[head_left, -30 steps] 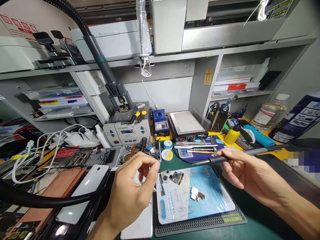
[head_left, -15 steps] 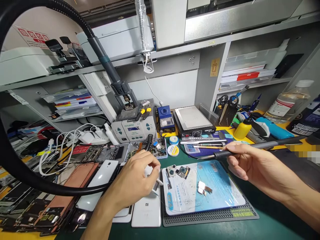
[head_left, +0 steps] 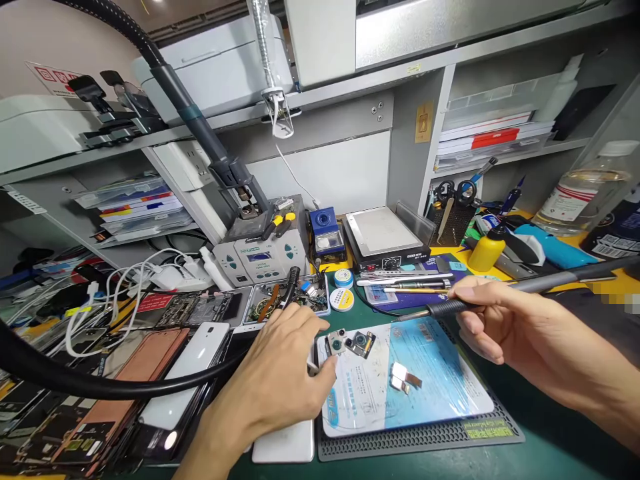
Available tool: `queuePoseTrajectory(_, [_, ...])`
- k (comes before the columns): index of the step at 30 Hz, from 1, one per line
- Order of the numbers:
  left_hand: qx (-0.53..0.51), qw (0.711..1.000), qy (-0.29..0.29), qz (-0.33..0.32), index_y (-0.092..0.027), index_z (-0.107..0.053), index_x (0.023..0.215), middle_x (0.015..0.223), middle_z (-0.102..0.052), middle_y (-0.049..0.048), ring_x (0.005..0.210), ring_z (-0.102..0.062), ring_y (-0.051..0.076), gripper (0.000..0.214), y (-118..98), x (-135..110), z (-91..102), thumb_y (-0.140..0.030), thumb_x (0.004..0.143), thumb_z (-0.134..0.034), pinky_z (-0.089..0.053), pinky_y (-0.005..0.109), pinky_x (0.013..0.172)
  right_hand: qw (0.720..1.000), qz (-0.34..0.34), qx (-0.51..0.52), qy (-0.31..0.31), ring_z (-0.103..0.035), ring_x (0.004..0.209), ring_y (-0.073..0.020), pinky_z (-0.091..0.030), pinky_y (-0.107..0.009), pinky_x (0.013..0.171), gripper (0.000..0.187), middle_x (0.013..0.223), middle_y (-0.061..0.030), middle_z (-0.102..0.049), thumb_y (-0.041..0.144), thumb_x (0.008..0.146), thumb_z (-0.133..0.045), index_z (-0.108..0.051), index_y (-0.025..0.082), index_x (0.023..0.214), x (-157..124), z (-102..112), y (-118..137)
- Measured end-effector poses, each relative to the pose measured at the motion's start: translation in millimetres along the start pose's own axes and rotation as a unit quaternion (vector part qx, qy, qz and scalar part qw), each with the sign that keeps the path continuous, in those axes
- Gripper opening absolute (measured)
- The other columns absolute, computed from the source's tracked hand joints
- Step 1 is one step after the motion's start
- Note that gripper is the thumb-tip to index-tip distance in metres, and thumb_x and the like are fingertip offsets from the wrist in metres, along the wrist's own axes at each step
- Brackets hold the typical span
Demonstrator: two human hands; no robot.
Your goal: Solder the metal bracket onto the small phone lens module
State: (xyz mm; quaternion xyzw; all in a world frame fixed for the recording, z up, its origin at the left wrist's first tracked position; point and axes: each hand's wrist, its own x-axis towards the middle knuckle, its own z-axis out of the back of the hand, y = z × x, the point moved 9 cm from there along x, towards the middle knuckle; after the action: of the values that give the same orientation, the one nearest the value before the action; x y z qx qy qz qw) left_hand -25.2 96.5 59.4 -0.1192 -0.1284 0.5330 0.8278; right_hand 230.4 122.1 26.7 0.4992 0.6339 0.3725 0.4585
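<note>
My right hand [head_left: 493, 317] grips a soldering iron [head_left: 505, 293] like a pen, its tip pointing left above the blue work mat [head_left: 430, 393]. My left hand [head_left: 280, 377] lies curled over a white phone back [head_left: 285, 443] at the mat's left edge, fingers pinched near a thin white stick [head_left: 313, 365]; what it holds is hidden. Two camera modules [head_left: 350, 343] lie on the mat's upper left. Small metal pieces [head_left: 404, 378] rest at its middle.
A rework station [head_left: 260, 257] stands behind with a thick black hose [head_left: 100, 387] looping across the left. Phone backs and boards [head_left: 150, 367] crowd the left. Solder tins [head_left: 342, 299], tweezers [head_left: 400, 283], a hot plate [head_left: 383, 240] and a yellow bottle [head_left: 484, 250] lie behind the mat.
My left hand has come down from a raised pinch onto the white phone back beside the mat. My right hand has kept the iron nearly still.
</note>
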Motion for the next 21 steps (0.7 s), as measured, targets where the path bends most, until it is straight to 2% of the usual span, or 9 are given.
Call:
queuePoseTrajectory(5, [0.026, 1.0, -0.003, -0.017, -0.022, -0.063, 0.102, 0.102, -0.062, 0.0036, 0.099, -0.053, 0.024, 0.015, -6.8, 2.0, -7.7, -0.026, 0.09, -0.055, -0.042, 0.045, 0.091, 1.0, 0.0, -0.019, 0.023, -0.049, 0.037, -0.0081, -0.041, -0.016, 0.037, 0.025, 0.052, 0.0033, -0.059, 0.04, 0.077, -0.08, -0.067, 0.02, 0.071, -1.6, -7.3, -5.6])
queuePoseTrajectory(9, [0.034, 0.999, -0.015, -0.021, -0.021, -0.062, 0.1, 0.1, -0.061, 0.0051, 0.095, -0.052, 0.025, 0.014, -6.0, 1.2, -10.3, -0.026, 0.091, -0.052, -0.04, 0.049, 0.09, 0.998, -0.022, -0.039, 0.035, -0.05, 0.038, -0.0084, -0.04, -0.016, 0.036, 0.025, 0.056, 0.0016, -0.061, 0.042, 0.075, -0.081, -0.069, 0.019, 0.074, -3.2, -12.4, -16.0])
queuePoseTrajectory(16, [0.061, 0.996, -0.046, -0.038, -0.02, -0.059, 0.091, 0.09, -0.057, 0.0047, 0.088, -0.05, 0.025, 0.012, -4.8, 0.1, -8.8, -0.027, 0.092, -0.049, -0.039, 0.049, 0.083, 0.997, -0.037, -0.063, 0.023, -0.043, 0.034, -0.0071, -0.035, -0.016, 0.033, 0.039, 0.051, 0.0026, -0.058, 0.056, 0.068, -0.083, -0.068, 0.02, 0.069, 0.0, -13.7, -24.8])
queuePoseTrajectory(21, [0.068, 0.996, -0.05, -0.041, -0.02, -0.059, 0.09, 0.089, -0.057, 0.0042, 0.086, -0.051, 0.025, 0.011, -2.8, -1.8, -6.9, -0.028, 0.091, -0.051, -0.041, 0.048, 0.082, 0.997, -0.05, -0.066, 0.007, -0.04, 0.033, -0.0076, -0.035, -0.017, 0.034, 0.039, 0.049, 0.0029, -0.056, 0.056, 0.067, -0.083, -0.066, 0.021, 0.067, 1.9, -12.8, -25.0])
